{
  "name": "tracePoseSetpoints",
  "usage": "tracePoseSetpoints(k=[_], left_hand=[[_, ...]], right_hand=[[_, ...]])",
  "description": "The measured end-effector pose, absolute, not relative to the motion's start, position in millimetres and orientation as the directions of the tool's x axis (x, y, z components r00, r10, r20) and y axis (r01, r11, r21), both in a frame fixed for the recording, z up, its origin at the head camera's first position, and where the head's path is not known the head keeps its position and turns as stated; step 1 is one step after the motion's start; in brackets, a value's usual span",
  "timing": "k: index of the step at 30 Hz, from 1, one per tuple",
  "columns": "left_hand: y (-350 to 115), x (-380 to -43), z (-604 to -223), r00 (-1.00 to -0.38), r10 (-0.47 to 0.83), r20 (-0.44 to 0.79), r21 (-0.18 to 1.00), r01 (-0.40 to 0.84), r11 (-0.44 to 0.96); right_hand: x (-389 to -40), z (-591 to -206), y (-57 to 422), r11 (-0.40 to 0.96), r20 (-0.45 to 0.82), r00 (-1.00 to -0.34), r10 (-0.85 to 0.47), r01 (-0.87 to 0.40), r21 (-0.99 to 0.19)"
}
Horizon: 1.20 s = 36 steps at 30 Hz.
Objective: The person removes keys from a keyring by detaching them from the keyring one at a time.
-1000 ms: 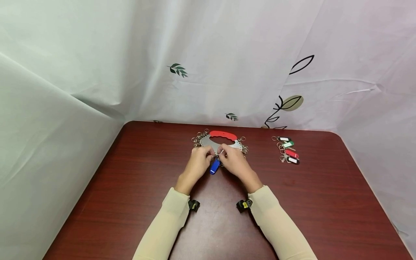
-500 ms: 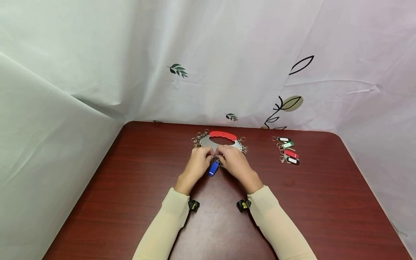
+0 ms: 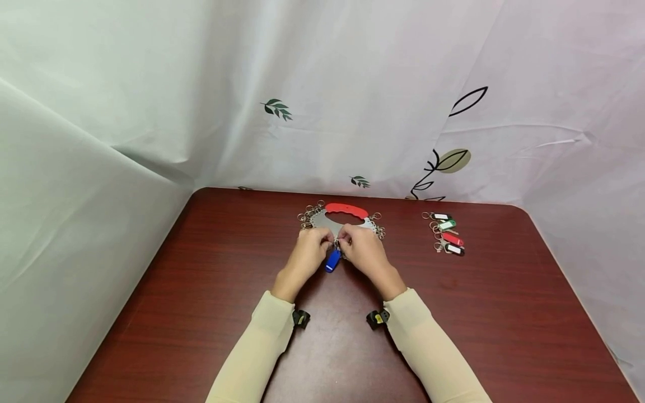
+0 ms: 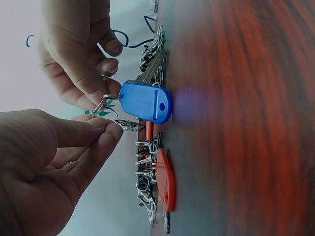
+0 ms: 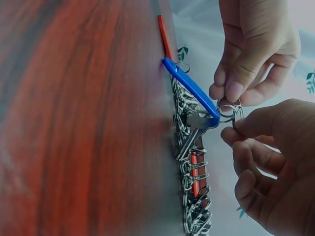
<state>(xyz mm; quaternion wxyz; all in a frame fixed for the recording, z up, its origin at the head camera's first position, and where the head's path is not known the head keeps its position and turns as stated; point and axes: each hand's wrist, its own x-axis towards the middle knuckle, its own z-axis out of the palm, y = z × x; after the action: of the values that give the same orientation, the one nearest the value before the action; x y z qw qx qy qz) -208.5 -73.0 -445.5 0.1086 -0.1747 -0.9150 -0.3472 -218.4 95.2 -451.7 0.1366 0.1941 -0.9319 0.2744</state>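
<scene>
My left hand [image 3: 310, 247] and right hand [image 3: 365, 247] meet at the front edge of a grey metal key holder with a red grip [image 3: 346, 210]. In the left wrist view, my left fingers pinch a thin metal key ring [image 4: 109, 112], and my right fingertips pinch at the ring of a blue key tag [image 4: 142, 102]. A key [image 4: 152, 68] hangs beside this tag. The right wrist view shows both thumbs and forefingers at the linked rings [image 5: 235, 116], with the blue tag slanting down toward the table. Part of the holder is hidden behind the hands.
Several loose rings and clips [image 3: 308, 215] line the holder's edge. A red key tag [image 4: 165, 181] lies near them, low over the table [image 3: 201, 280]. At the right lie keys with black, green [image 3: 447, 225] and red [image 3: 453, 239] tags. White curtains [image 3: 353, 101] surround the table.
My right fingers shift slightly left over the ring, then back right. The blue tag swings a little with them. My left hand stays nearly in place.
</scene>
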Motion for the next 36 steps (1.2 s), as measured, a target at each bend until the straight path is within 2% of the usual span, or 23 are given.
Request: tracePoseSetpoints(k=[18, 29, 36], left_hand=[[-72.6, -207.2, -443.1, -0.902, 0.299, 0.311, 0.522, 0.425, 0.739], [-71.0, -204.9, -441.5, -0.903, 0.316, 0.292, 0.484, 0.425, 0.765], [-71.5, -205.1, -444.6, -0.898, 0.341, 0.277, 0.482, 0.437, 0.760]], right_hand=[[-221.8, -454.3, 94.1, 0.697, 0.245, -0.954, -0.174, -0.295, -0.653], [-221.5, -459.0, 93.9, 0.691, 0.197, -0.973, -0.118, -0.223, -0.687], [-223.2, -456.6, 94.8, 0.681, 0.201, -0.973, -0.113, -0.223, -0.697]])
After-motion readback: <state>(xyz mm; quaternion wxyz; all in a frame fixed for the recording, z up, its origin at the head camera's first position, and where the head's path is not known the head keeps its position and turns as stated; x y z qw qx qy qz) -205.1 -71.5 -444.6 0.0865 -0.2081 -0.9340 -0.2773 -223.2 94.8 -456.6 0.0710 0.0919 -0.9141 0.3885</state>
